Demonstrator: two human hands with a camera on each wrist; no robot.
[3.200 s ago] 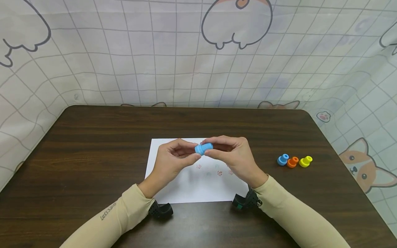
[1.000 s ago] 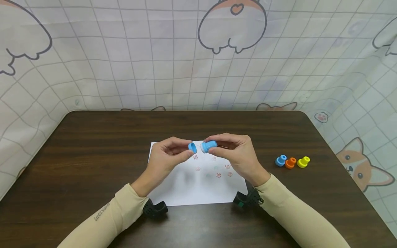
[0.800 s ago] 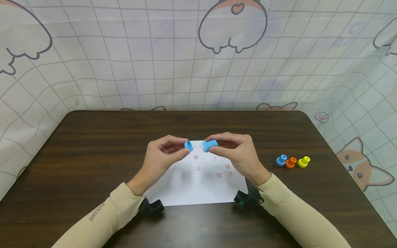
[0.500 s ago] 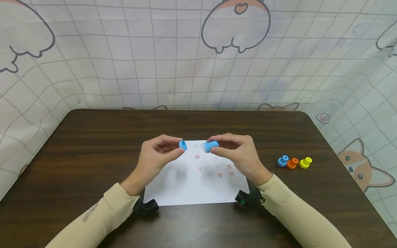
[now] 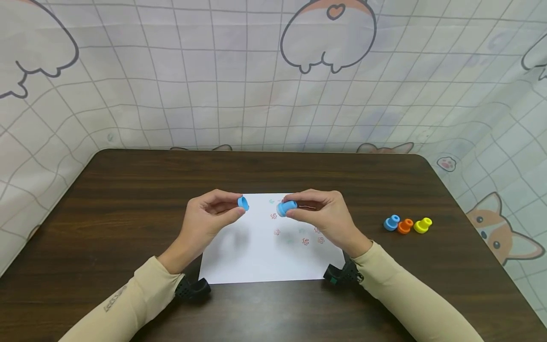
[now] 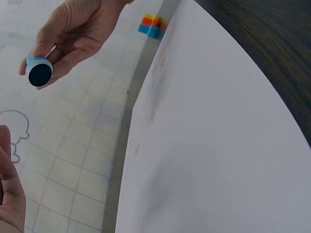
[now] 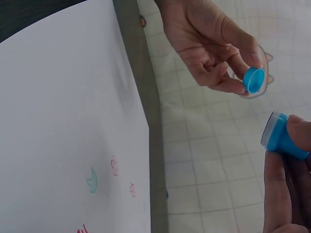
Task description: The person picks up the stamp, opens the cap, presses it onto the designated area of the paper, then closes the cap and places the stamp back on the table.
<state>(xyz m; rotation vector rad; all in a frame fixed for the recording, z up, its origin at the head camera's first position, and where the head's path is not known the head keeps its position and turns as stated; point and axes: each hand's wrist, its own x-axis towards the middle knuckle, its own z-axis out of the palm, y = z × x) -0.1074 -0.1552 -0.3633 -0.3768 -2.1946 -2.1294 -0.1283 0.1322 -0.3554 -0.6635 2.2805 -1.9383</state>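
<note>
My left hand [image 5: 209, 213] pinches a small blue cap [image 5: 243, 203] between thumb and fingertips, its hollow side facing right. Opposite it, my right hand [image 5: 322, 213] grips a blue stamp [image 5: 287, 207] by its handle. The stamp's round face, dark in the left wrist view, points toward the left hand and is uncovered. Both hands are held above a sheet of white paper [image 5: 256, 261], with a gap between cap and stamp. Small red and green stamped prints [image 7: 92, 180] mark the paper's upper and right parts.
To the right on the dark wooden table [image 5: 128, 213] stand a blue stamp [image 5: 391, 223], an orange stamp [image 5: 405, 226] and a yellow stamp [image 5: 422, 225], close together. A white grid-patterned cloth [image 5: 192, 85] with cartoon drawings hangs behind the table.
The cap has come off the blue stamp, and my left hand has carried it away to the left. My right hand stays near the same spot, with the stamp dipping slightly.
</note>
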